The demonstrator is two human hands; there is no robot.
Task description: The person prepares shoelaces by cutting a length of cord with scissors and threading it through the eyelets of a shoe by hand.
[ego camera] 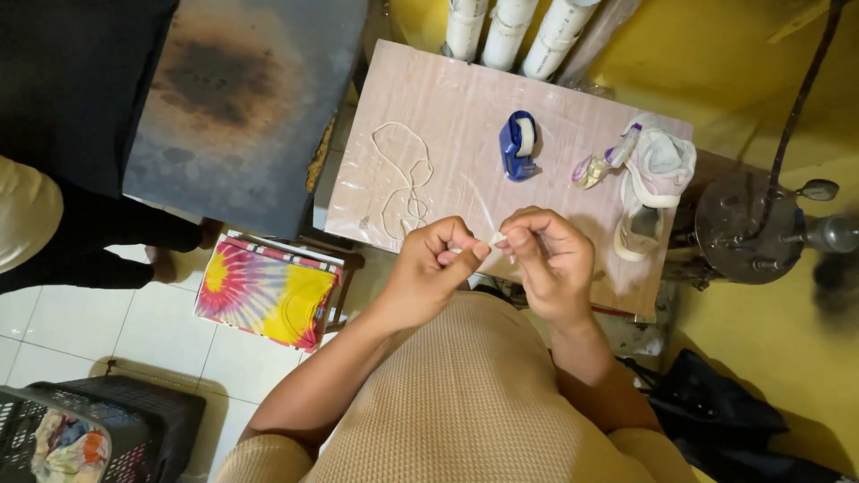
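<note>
Above the near edge of the plastic-covered board (447, 98), left hand (436, 259) and right hand (548, 255) held close together, fingertips nearly meeting. Fingers of both curled and pressed together, pinching a small pale piece (496, 239) between them; whether paper or tape, could not tell. Piece held just over board edge, not touching it. On board, beyond left hand: looped white string (403, 174), lying loose. Farther back, centre: blue tape dispenser (518, 145). To its right: small spray bottle (607, 163) lying beside crumpled white cloth (660, 170). Off board, lower left: tie-dye fabric (266, 293) on stool; dark basket (98, 434) on tiled floor. White rolls (514, 31) standing at board's far edge.
</note>
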